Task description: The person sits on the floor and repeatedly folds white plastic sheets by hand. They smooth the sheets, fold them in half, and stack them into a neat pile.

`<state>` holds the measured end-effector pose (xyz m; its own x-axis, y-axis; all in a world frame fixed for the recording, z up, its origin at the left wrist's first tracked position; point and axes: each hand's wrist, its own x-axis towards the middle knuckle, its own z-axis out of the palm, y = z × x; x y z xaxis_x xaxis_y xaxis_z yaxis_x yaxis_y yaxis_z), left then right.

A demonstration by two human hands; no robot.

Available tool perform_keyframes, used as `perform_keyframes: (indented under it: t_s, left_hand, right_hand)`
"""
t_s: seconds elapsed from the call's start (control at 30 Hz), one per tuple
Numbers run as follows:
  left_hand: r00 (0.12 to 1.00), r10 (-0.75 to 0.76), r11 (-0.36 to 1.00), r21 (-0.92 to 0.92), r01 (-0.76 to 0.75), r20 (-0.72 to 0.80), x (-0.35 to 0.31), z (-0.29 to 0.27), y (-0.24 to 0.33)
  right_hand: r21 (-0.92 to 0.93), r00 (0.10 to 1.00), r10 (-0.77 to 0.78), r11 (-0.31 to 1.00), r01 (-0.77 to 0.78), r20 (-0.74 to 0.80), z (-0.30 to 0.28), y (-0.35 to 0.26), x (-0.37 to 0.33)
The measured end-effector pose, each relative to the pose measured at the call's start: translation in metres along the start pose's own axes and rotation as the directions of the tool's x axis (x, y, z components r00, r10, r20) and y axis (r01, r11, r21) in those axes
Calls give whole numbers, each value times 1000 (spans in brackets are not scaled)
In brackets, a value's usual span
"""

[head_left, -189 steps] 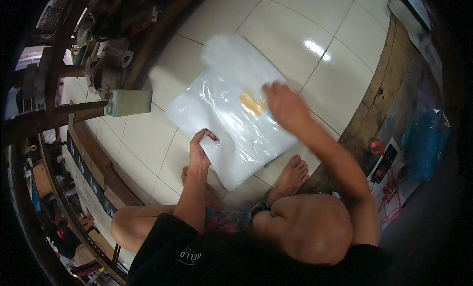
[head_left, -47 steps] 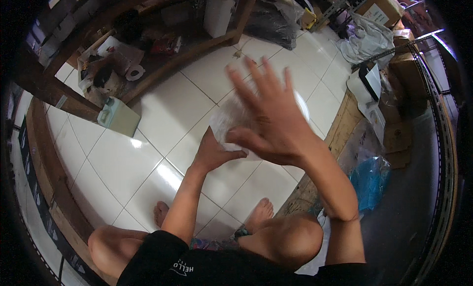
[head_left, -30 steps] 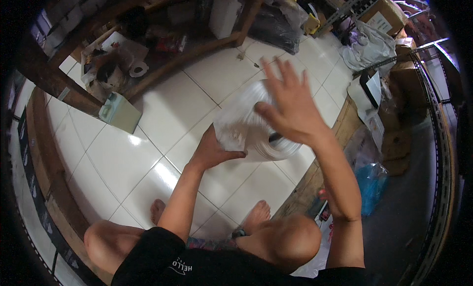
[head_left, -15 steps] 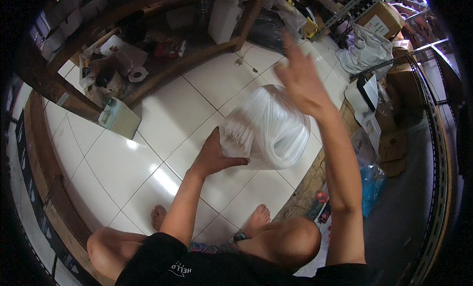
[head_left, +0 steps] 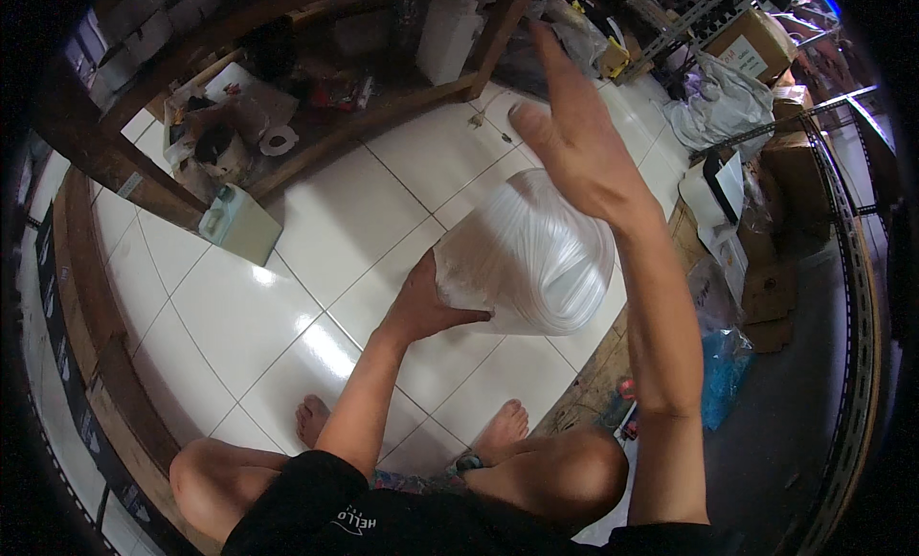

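A thick folded bundle of translucent white plastic (head_left: pixel 531 259), perhaps sheeting or bags, is in front of me above the tiled floor. Its many layers curl into a rounded fold at the right end. My left hand (head_left: pixel 428 302) grips the left end, thumb across the near side and fingers going out of sight behind. Over the far right side of the bundle is my right hand (head_left: pixel 579 144), fingers stretched out and thumb apart, holding nothing. Its wrist edge overlaps the plastic; whether it touches cannot be told.
A pale jerrycan (head_left: pixel 241 226) stands on the white tiles at left, by a wooden bench frame (head_left: pixel 373 125) with clutter on its shelf. To the right are a grey plastic bag (head_left: pixel 718 111), a cardboard box (head_left: pixel 751 44), a blue plastic bag (head_left: pixel 723 374) and metal racking (head_left: pixel 847 269).
The layered left end of the bundle now looks smoother and flatter. My right hand, blurred before, is sharper and its fingers reach slightly further up and left. My left hand keeps its grip.
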<state>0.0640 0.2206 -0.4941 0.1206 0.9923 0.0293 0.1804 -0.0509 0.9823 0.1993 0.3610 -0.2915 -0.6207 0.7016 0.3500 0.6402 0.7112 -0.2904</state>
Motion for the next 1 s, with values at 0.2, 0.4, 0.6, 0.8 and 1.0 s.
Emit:
perform_keyframes:
  t_s: [0.2, 0.4, 0.6, 0.8, 1.0]
  left_hand:
    - [1000, -7, 984, 179, 4, 19, 0, 3, 1]
    - [999, -44, 990, 132, 44, -9, 0, 4, 3]
    - [1000, 21, 999, 42, -20, -14, 0, 8, 6]
    - [987, 160, 969, 198, -150, -33, 5, 16, -6]
    - [984, 175, 943, 281, -179, 39, 7, 15, -10]
  right_hand:
    - [-176, 995, -96, 980, 93, -10, 15, -19, -5]
    - [-220, 981, -188, 956, 192, 41, 26, -33, -20]
    - [-230, 984, -146, 959, 165, 97, 38, -26, -25]
    - [-216, 974, 135, 972, -95, 181, 33, 22, -27]
    - [-240, 998, 39, 970, -28, 39, 23, 51, -35]
